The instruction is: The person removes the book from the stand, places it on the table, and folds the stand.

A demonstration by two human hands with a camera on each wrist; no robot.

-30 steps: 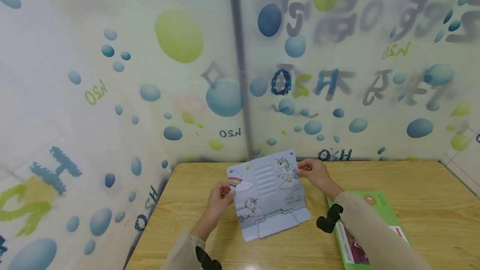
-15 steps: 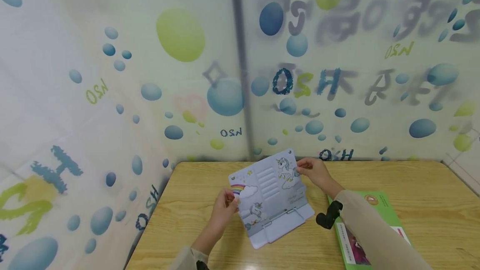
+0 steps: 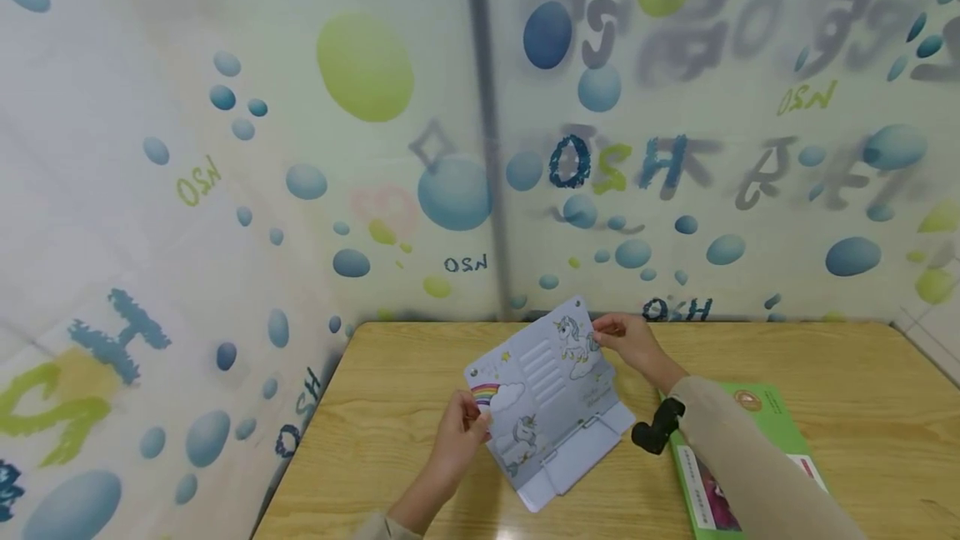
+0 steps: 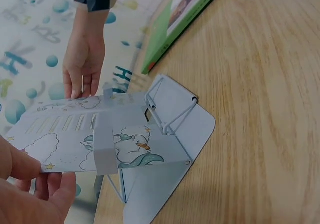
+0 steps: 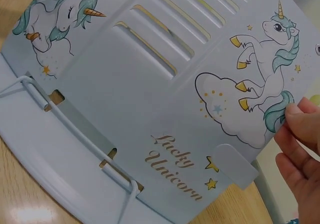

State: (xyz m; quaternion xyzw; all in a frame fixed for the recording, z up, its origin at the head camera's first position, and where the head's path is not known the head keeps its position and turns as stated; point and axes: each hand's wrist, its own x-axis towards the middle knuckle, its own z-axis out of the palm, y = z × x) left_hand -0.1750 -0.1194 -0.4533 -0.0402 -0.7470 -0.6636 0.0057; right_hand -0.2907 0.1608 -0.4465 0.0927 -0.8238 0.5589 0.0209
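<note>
A white metal book stand (image 3: 547, 394) with unicorn, rainbow and cloud prints stands tilted on the table between my hands. My left hand (image 3: 457, 437) pinches its left edge beside the rainbow. At the opposite edge, next to the rearing unicorn, my right hand (image 3: 632, 342) pinches the panel between thumb and fingers. Slots run down the middle of the panel (image 5: 125, 94), above "Lucky Unicorn" lettering. A wire page holder (image 5: 75, 126) lies along the front ledge (image 5: 30, 134). In the left wrist view, the base plate (image 4: 150, 191) spreads out below the panel.
A green book or flat box (image 3: 765, 407) with a picture on its cover lies on the wooden table (image 3: 862, 440) at the right, partly under the right sleeve (image 3: 750, 448). A patterned curtain (image 3: 420, 290) hangs behind the table's far edge.
The book stand has turned counterclockwise, its left side coming nearer to me and its right front corner swinging away. My left hand moved down and slightly right with it; my right hand stayed nearly still.
</note>
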